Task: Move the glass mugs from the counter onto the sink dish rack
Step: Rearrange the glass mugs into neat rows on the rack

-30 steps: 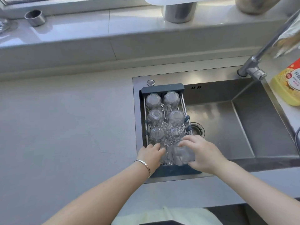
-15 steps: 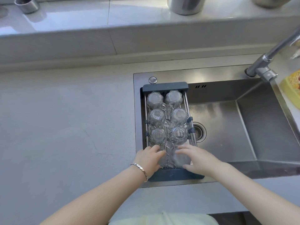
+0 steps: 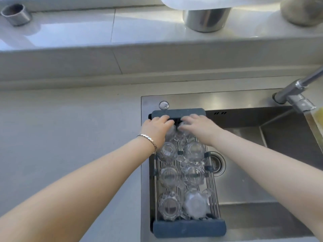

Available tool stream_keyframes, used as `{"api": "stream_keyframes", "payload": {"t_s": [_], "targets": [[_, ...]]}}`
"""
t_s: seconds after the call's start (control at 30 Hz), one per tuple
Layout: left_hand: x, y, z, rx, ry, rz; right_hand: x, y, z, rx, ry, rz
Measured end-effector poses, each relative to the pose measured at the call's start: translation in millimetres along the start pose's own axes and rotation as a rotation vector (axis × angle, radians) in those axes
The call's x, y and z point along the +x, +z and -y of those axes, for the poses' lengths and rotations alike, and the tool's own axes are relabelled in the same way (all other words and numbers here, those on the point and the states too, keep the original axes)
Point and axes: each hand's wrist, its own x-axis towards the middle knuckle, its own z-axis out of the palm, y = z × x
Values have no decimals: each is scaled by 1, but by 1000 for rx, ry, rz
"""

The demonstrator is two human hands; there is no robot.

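Note:
A wire dish rack [image 3: 188, 228] with dark blue end pieces spans the left side of the steel sink [image 3: 248, 182]. Several clear glass mugs stand upside down in it in two columns, such as one at the near left [image 3: 168, 206] and one at the near right [image 3: 195, 205]. My left hand [image 3: 156, 127], with a bracelet on its wrist, is cupped over the far-left mug [image 3: 170, 134]. My right hand [image 3: 198, 125] is cupped over the far-right mug, which is mostly hidden. The fingertips of both hands meet at the rack's far end.
The grey counter [image 3: 70, 137] lies left of the sink. A faucet [image 3: 295, 91] reaches in from the right, with a yellow bottle [image 3: 316, 119] below it. The drain [image 3: 216, 163] sits right of the rack. On the back ledge stand a small steel cup [image 3: 16, 14] and a steel pot [image 3: 206, 19].
Both hands have left the two nearest mugs standing at the rack's near end and moved to the far end, onto the two farthest mugs. The camera has come closer.

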Motion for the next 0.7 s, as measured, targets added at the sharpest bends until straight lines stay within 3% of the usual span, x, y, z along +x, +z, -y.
{"api": "stream_keyframes", "payload": {"t_s": [0.1,0.23,0.4,0.5,0.7], "targets": [[20,10,0,71,27,133,17,8,-7,-192,-124,64],[32,22,4,118,35,193,21,10,-18,-191,-183,15],[34,20,7,169,82,163,-9,-13,-36,-55,-220,-301],[33,14,6,159,33,163,-46,-26,-37,238,-39,-423],[33,6,-10,-146,-319,148,-76,-26,-21,870,639,-490]]}}
